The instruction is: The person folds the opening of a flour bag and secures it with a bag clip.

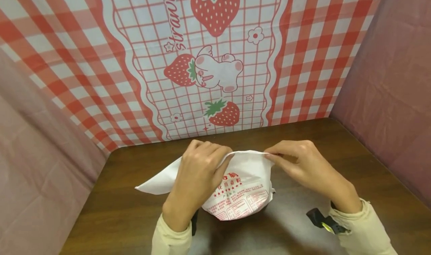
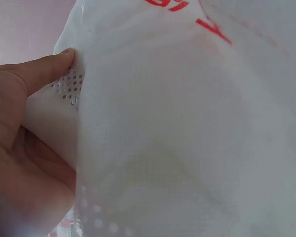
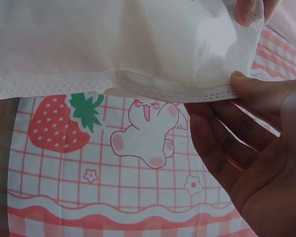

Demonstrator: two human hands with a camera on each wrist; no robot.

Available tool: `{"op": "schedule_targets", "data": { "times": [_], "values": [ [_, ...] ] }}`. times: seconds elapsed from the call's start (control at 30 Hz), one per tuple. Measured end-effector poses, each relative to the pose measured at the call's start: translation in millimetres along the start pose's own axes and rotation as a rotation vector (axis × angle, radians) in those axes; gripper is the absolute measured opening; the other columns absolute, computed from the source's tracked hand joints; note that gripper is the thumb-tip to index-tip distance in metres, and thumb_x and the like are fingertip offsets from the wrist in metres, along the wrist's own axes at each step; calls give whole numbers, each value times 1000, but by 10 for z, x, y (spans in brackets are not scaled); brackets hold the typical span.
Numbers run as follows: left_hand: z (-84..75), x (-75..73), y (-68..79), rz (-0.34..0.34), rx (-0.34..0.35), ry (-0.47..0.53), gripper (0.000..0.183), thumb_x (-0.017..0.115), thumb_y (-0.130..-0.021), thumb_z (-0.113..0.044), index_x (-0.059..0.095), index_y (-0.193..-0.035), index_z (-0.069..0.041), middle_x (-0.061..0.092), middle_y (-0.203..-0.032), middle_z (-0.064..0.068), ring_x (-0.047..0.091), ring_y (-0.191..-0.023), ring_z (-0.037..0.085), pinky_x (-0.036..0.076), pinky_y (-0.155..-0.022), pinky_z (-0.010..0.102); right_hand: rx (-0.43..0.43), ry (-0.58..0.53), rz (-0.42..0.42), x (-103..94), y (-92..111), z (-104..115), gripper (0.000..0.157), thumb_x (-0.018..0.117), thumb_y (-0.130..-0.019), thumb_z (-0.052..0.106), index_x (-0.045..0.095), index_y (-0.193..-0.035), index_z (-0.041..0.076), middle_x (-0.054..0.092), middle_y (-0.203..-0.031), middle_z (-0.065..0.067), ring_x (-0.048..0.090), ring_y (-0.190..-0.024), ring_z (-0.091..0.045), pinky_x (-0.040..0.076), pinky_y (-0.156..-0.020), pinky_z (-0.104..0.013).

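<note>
- Head view: a white woven-plastic bag with red printed lettering [image 1: 247,206] is between my hands, at about 6 o'clock, over a dark brown wooden worktop [image 1: 114,210]. Whether its rounded base touches the wood, I cannot tell.
- My left hand [image 1: 198,176] is clamped on the bag's top edge at its 10 o'clock; my right hand [image 1: 303,167] pinches that edge at 2 o'clock, thumb against fingertip.
- A pointed white flap [image 1: 156,180] juts out past my left hand at 9 o'clock, its tip unheld. Tugging the edge without it could, I think, leave that side crooked.
- The bag's body looks full and low, so its weight might swing or tip if one pinch let go.
- Left wrist view: my thumb [image 2: 59,61] presses the dotted edge at 10 o'clock. The fingertips behind are hidden, so I can't tell how well they back it; smooth plastic could slide out from under a light thumb.
- Right wrist view: at 3 o'clock, my thumb and fingers catch only the narrow perforated seam [image 3: 143,89]. Towards 9 o'clock it runs on without support and bulges midway; uneven pulling could make it gape or crease.
</note>
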State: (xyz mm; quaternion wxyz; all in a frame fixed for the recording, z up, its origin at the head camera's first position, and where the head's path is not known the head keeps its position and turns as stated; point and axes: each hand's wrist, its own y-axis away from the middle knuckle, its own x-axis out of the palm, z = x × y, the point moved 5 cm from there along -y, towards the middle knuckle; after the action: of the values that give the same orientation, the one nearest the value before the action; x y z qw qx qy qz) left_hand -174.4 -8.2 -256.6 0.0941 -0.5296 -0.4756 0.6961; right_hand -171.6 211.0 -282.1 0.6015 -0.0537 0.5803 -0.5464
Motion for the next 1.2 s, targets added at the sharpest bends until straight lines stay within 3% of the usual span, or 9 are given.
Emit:
{"op": "schedule_targets", "data": {
  "times": [0.37,0.77,1.0,1.2],
  "values": [
    [5,-2,-13,15,-13,-26,11,63,-97,-16,72,-93,-12,70,-77,-5,65,-69,13,45,-66,31,6,36,-6,-54,2,22,28,80,-73,-9,76,-93,11,73,-87,6,65,-74,-3,50,-66,-13],
    [-2,9,-7,31,-21,-16,11,63,-97,-16,73,-93,-12,69,-76,-5,63,-67,13,44,-64,29,68,52,52,-48,38,0,25,81,-76,-4,75,-94,14,72,-87,10,65,-77,-2,50,-68,-13],
    [-3,7,-5,33,-24,-11,10,64,-97,-16,73,-94,-12,70,-78,-5,64,-68,13,44,-65,29,181,92,202,-54,84,-70,26,75,-82,-1,73,-102,16,71,-94,12,66,-84,-2,56,-73,-26],
    [-5,1,-4,35,-26,-11,11,63,-97,-17,73,-94,-12,70,-78,-5,64,-68,13,44,-64,29,221,218,166,-203,108,-165,25,78,-81,3,74,-104,12,73,-97,5,68,-89,-11,55,-75,-38]
  ]
}}
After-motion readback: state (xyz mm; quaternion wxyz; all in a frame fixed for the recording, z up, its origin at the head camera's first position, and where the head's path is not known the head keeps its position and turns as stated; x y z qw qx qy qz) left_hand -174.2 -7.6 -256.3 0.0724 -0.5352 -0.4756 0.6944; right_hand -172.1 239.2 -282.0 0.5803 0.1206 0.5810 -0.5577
